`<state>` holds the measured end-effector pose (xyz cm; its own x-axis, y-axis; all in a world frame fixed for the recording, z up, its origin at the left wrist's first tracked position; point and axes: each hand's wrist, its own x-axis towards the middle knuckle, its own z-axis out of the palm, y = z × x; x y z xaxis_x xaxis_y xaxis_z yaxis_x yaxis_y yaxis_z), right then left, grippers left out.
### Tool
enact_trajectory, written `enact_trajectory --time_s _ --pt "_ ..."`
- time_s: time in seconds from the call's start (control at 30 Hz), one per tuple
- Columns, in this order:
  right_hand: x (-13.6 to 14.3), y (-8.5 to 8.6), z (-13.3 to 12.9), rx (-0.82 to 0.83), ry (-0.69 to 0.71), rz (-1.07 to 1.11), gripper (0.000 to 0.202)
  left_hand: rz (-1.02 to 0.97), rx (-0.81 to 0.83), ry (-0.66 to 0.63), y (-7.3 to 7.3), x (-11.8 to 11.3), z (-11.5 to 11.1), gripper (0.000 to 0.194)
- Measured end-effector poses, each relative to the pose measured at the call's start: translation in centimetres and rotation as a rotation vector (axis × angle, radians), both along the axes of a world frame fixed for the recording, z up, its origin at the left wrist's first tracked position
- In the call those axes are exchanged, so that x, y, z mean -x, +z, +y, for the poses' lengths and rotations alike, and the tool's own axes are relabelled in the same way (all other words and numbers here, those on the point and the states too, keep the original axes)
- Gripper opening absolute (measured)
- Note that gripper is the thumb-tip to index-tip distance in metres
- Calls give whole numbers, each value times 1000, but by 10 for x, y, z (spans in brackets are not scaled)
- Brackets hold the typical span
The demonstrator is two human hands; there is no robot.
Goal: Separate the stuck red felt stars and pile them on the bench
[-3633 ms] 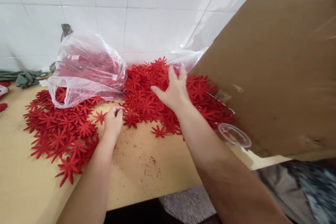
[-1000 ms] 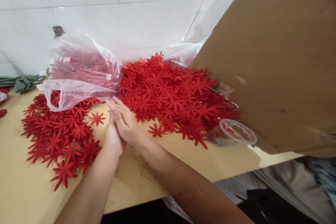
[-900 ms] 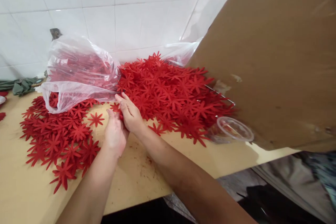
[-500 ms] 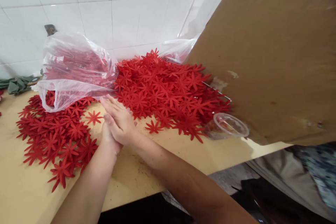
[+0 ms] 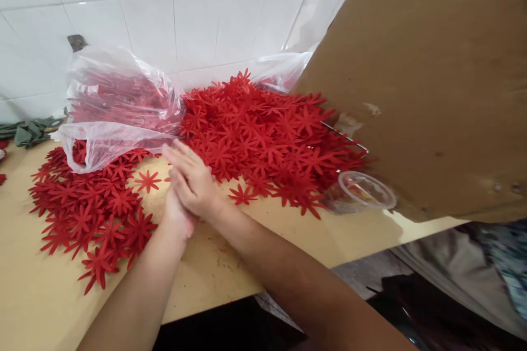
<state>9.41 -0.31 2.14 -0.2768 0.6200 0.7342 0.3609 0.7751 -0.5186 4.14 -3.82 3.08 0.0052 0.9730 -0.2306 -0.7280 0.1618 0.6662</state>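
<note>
My right hand (image 5: 192, 178) lies palm to palm against my left hand (image 5: 178, 213), its fingers straight and side by side, pointing up and left. Most of my left hand's fingers are hidden behind the right. Anything between the palms is out of sight. A small red tip shows at the hands' left edge; I cannot tell whether it is held or lies on the table. Just left of the hands, a single red flower-shaped petal piece (image 5: 148, 181) lies flat on the table (image 5: 222, 263). Another single red piece (image 5: 242, 194) lies to their right.
A large heap of red petal pieces (image 5: 255, 137) rises behind and right, with a looser pile (image 5: 94, 214) at left. A clear plastic bag (image 5: 119, 93) holds more. At right, a clear plastic cup (image 5: 366, 191) lies tipped beside a big cardboard sheet (image 5: 420, 98). White tiles (image 5: 197, 22) stand behind.
The palms remain together. My right hand has slid slightly up and right against the left, and a small red tip now shows at their left edge. The view has shifted slightly.
</note>
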Motion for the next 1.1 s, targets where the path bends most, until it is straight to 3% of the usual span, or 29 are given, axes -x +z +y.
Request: enact_trajectory --time_s 0.13,0.23,0.33,0.4,0.53,0.67,0.87,0.97,1.1 --pt "-20 -8 30 170 -154 284 46 -35 20 -148 8 -11 -2 31" --pt "-19 -13 34 452 4 422 53 -32 54 -24 7 -6 4 22" --pt "-12 -16 31 580 146 434 56 4 135 69 1 3 11 15" --pt "-10 -18 32 629 144 482 57 59 129 78 -3 7 13 11" --pt "-16 -20 43 737 56 609 54 144 92 41 -9 11 15 21" --pt "-22 -18 47 742 52 596 52 196 79 88 -15 14 19 27" --pt "-31 -5 37 837 192 411 42 336 -22 108 -24 18 23 30" --pt "-35 -1 35 913 259 394 38 382 -41 95 -25 19 24 31" --pt "-38 -1 37 892 285 376 28 385 0 76 -22 20 24 32"
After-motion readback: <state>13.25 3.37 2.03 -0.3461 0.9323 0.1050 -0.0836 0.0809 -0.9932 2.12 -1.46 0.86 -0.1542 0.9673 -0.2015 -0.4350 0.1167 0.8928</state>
